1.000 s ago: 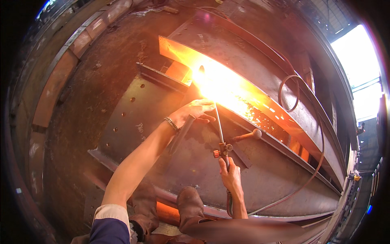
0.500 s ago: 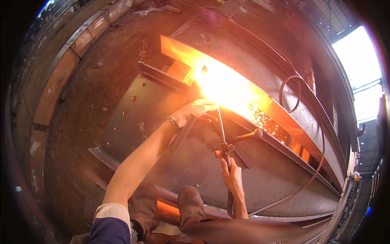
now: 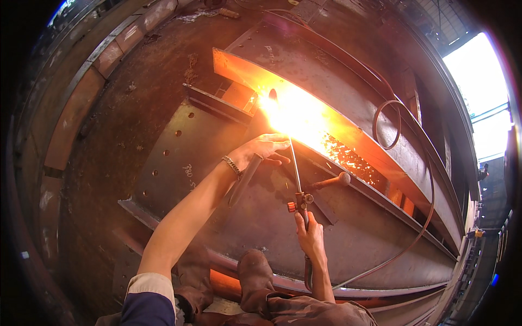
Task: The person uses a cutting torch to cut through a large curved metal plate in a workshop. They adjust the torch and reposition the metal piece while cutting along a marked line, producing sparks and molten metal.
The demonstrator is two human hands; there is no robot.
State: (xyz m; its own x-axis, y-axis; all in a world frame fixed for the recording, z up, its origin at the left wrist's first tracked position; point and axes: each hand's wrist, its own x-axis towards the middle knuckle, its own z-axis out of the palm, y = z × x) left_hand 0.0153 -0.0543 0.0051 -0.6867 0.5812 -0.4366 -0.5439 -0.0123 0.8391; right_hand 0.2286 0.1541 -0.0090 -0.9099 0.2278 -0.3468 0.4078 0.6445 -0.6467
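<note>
My right hand point(image 3: 311, 237) grips the handle of a cutting torch point(image 3: 296, 171), its long metal tube pointing away from me into a bright flame. My left hand point(image 3: 265, 148) reaches in from the left with fingers stretched toward the tube near its far end. Glare blurs whether the fingertips touch it. Against that hand's palm side stands a narrow dark bar point(image 3: 244, 180); I cannot tell whether it is gripped. The flame and sparks hide the torch tip and the steel there. Beneath both hands is a large steel plate point(image 3: 217, 228).
Beyond the flame runs a long steel beam flange point(image 3: 375, 142). A round-ended tool point(image 3: 333, 181) lies right of the torch. A hose point(image 3: 429, 217) loops across the steel on the right. My boots point(image 3: 254, 271) are at the lower edge, by a steel edge.
The bright glare has shrunk somewhat, and more sparks show right of it. Both hands and the torch keep nearly the same place. My clothed leg shows more clearly at the lower edge.
</note>
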